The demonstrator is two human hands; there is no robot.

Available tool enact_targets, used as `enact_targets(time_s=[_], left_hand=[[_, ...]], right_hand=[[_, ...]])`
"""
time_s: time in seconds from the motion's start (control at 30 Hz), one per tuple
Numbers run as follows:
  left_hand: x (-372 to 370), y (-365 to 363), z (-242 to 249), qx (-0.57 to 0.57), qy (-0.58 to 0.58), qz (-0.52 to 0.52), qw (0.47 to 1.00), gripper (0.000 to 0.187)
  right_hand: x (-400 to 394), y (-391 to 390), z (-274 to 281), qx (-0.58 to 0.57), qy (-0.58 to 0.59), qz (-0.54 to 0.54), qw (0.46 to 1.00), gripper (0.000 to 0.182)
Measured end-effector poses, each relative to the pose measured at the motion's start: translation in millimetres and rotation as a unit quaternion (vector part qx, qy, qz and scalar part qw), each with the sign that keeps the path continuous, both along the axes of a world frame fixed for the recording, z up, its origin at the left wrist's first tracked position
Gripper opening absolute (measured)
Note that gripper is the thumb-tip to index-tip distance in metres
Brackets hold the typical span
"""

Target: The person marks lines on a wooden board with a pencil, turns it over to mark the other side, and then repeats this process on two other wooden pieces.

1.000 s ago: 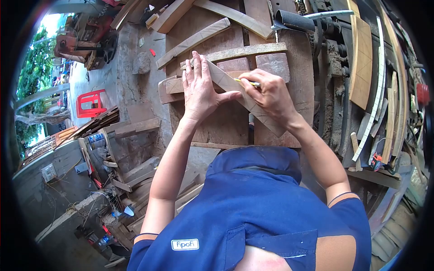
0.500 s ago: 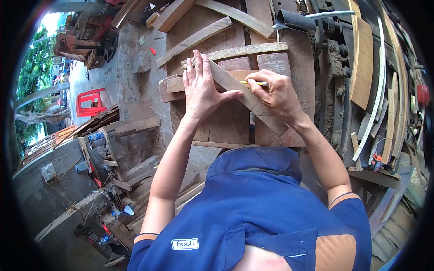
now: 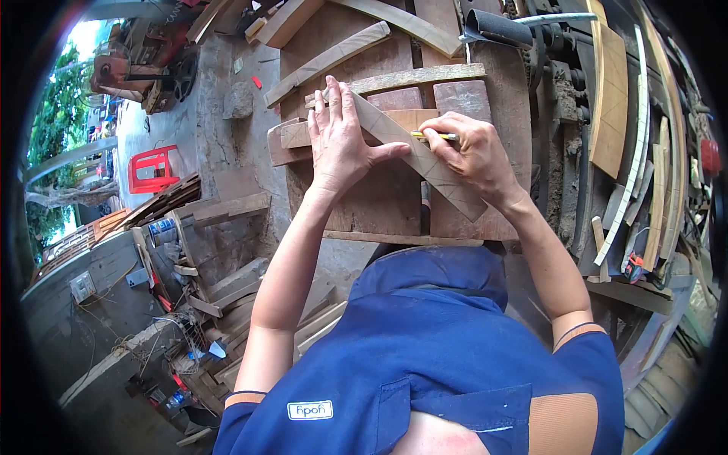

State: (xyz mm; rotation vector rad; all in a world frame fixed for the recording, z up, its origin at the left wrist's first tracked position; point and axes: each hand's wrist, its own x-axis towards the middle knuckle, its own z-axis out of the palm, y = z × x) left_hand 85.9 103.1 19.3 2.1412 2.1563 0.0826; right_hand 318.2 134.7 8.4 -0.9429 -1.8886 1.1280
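A flat wooden board (image 3: 447,182) with dark pencil lines lies slantwise over other wood pieces on the workbench (image 3: 379,205). My left hand (image 3: 339,136) rests spread on the board's upper left part, thumb stretched to the right. Between the thumb and fingers of my right hand (image 3: 472,152) is a yellow pencil (image 3: 438,136), its tip at the board's upper edge. Under the board, a lighter wood piece (image 3: 294,135) sticks out at the left. A long narrow strip (image 3: 409,80) lies just beyond the hands.
More wood strips (image 3: 334,61) lie at the bench's far side, near a dark rolled sheet (image 3: 497,29). Long curved wood pieces (image 3: 608,98) stand at the right. A red plastic stool (image 3: 152,170) is on the floor at the left, above stacked scrap wood (image 3: 231,208).
My right hand has shifted slightly right and up with the pencil, which now lies flatter. My left hand keeps its place on the board.
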Motion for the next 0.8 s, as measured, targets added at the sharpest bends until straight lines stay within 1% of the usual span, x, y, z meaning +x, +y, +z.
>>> enact_targets(time_s=[0.1,0.23,0.37,0.43,0.5,0.57,0.6,0.63,0.67,0.7,0.73,0.77,0.8], left_hand=[[1,1,-2,0.003,0.001,-0.005,1.0,0.147],[-1,1,-4,0.008,0.009,-0.009,1.0,0.146],[-2,1,-6,0.022,0.012,-0.013,1.0,0.146],[1,0,-3,0.022,0.018,-0.008,1.0,0.146],[2,1,-3,0.02,0.02,-0.012,1.0,0.147],[0,0,-3,0.019,0.027,-0.009,0.999,0.147],[1,0,-2,0.018,0.024,0.0,1.0,0.146],[2,0,-2,0.017,0.02,0.007,1.0,0.145],[3,0,-2,0.02,0.018,0.006,1.0,0.145],[2,-2,-3,0.031,0.008,0.001,0.999,0.139],[1,-2,-3,0.043,-0.002,-0.004,0.999,0.133],[-2,-3,-3,0.045,-0.002,-0.003,0.999,0.133],[-6,-3,-2,0.053,0.003,-0.03,0.998,0.126]], right_hand=[[-8,5,-3,-0.006,0.011,-0.008,1.0,0.02],[-24,11,-9,0.037,0.039,-0.006,0.999,0.022],[6,-5,-3,0.045,0.0,0.004,0.999,0.02],[25,-18,5,0.023,-0.082,0.009,0.996,0.018],[34,-30,5,0.016,-0.074,-0.001,0.997,0.018],[35,-41,4,0.036,-0.014,-0.059,0.998,0.021],[38,-45,6,0.067,-0.054,-0.053,0.995,0.029],[38,-49,7,0.069,-0.054,-0.053,0.995,0.029],[36,-54,8,0.125,-0.116,-0.05,0.984,0.033],[34,-59,8,0.18,-0.176,-0.046,0.967,0.038],[32,-65,7,0.195,-0.234,-0.036,0.952,0.046],[29,-69,4,0.197,-0.234,-0.036,0.952,0.046],[26,-72,0,0.201,-0.243,-0.036,0.948,0.048]])
